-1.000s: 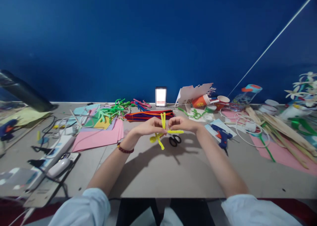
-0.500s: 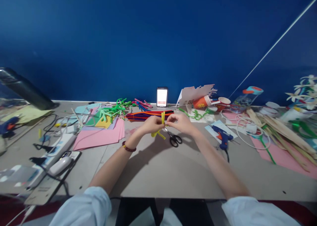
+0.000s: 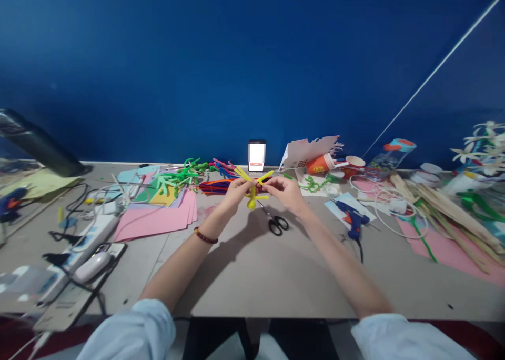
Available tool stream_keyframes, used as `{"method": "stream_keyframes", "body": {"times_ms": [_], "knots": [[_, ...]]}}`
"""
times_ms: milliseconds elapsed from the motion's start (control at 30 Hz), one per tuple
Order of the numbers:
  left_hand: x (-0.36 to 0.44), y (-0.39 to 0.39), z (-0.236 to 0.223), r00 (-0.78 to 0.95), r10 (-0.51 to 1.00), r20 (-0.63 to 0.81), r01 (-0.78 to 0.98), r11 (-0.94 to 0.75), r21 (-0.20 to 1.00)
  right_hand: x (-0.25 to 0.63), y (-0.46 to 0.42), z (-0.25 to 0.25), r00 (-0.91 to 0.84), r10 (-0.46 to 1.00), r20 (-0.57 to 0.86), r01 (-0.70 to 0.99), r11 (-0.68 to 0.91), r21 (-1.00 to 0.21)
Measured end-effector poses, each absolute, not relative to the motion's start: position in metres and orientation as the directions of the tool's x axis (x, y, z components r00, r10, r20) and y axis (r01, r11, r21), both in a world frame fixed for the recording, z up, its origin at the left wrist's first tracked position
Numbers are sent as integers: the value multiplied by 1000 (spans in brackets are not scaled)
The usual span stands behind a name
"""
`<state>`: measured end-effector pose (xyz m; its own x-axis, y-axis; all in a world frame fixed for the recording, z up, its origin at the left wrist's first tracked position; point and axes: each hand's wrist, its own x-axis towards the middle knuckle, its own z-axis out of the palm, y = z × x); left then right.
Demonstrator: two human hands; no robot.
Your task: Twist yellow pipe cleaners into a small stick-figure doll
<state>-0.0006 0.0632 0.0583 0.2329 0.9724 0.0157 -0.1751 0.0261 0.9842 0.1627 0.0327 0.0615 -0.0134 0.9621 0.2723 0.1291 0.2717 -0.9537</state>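
Between my hands is a yellow pipe-cleaner figure [image 3: 252, 196], with several fuzzy ends sticking out above and below. My left hand [image 3: 239, 191] pinches it from the left, and a beaded bracelet circles that wrist. From the right, the closed fingertips of my right hand [image 3: 284, 190] grip one of its strands. Black-handled scissors [image 3: 278, 225] lie on the table just below, their blades pointing up toward the yellow piece. Behind my hands rests a bundle of orange, red and purple pipe cleaners [image 3: 213, 186], partly covered by my left hand.
A lit phone [image 3: 256, 156] stands against the blue wall. Pink paper [image 3: 155, 222] and green pipe cleaners [image 3: 177, 178] lie to the left, beside a power strip [image 3: 81, 255]. On the right are a blue glue gun [image 3: 355, 218], paper cups [image 3: 320, 163] and white cables [image 3: 398, 205].
The yellow piece has turned and its upper ends, upright before, now spread apart in a V. My right hand has closed onto a strand. The scissors stay in place.
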Motion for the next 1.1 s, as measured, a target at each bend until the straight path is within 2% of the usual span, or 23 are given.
{"method": "stream_keyframes", "body": {"times_ms": [167,267,433,600,767,1100], "knots": [[3,60,61,293,950,-107,-325,205,923,165,37,60,-69,974,214,50,217,-975],[4,57,63,363,927,-93,-338,224,914,170,42,56,-106,985,136,21,139,-990],[-1,51,65,512,859,5,-264,152,953,180,48,49,-326,942,79,-27,74,-997],[-6,51,69,598,802,4,-175,126,976,186,46,50,-487,870,84,-66,59,-996],[-9,51,73,618,785,36,-131,58,990,188,44,53,-529,844,90,-85,53,-995],[-10,50,75,601,793,106,-79,-73,994,187,43,53,-526,850,27,50,63,-997]]}}
